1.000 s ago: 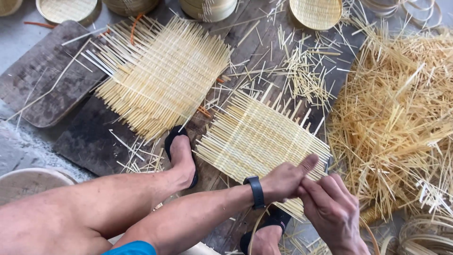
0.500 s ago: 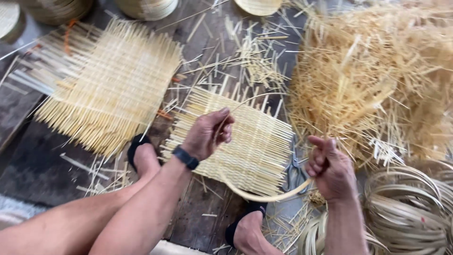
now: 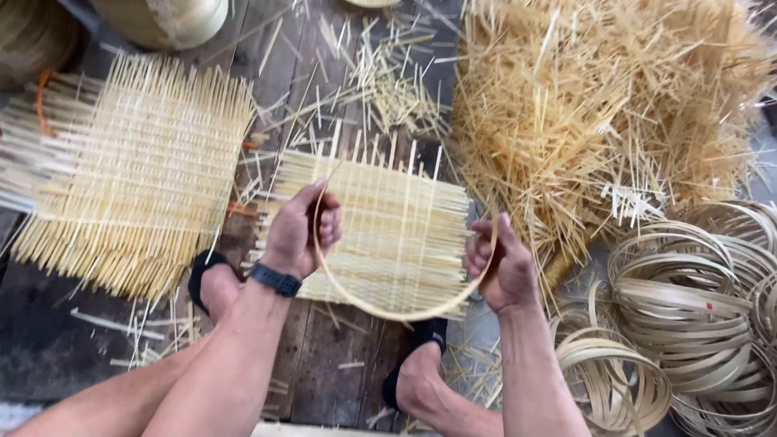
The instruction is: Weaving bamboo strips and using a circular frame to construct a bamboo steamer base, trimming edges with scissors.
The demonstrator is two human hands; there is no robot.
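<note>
Grips first: left hand (image 3: 301, 231) clenched on one end of a thin bamboo strip (image 3: 396, 311), right hand (image 3: 502, 263) clenched on the other end. Bent the strip into a downward bow between the two fists, its low point nearest the body, both ends turned up and away. Held at about the same height, well apart, one at each side of the small woven mat (image 3: 380, 231) lying flat on the plank floor (image 3: 340, 372). Hung above the mat's near half, with the curve's bottom just past the mat's near edge; cannot tell whether touching the weave or held clear of it. Ran the span of the bow left to right, across the upright splints and along the horizontal weavers. Neither hand nearer than the other: mat straight below and between.

Pose: both forearms reaching forward from the lower frame, left wrist with a dark band (image 3: 275, 279), palm turned inward, thumb side up; right fist knuckles outward, strip end rising out of its top. Bare feet in dark sandals (image 3: 206, 279) planted at the mat's near corners.

Farther out: larger woven mat (image 3: 133, 178) toward the floor's left edge, heap of loose bamboo slivers (image 3: 599, 105) at the far right, coils of bamboo hoops (image 3: 688, 316) at the near right.
</note>
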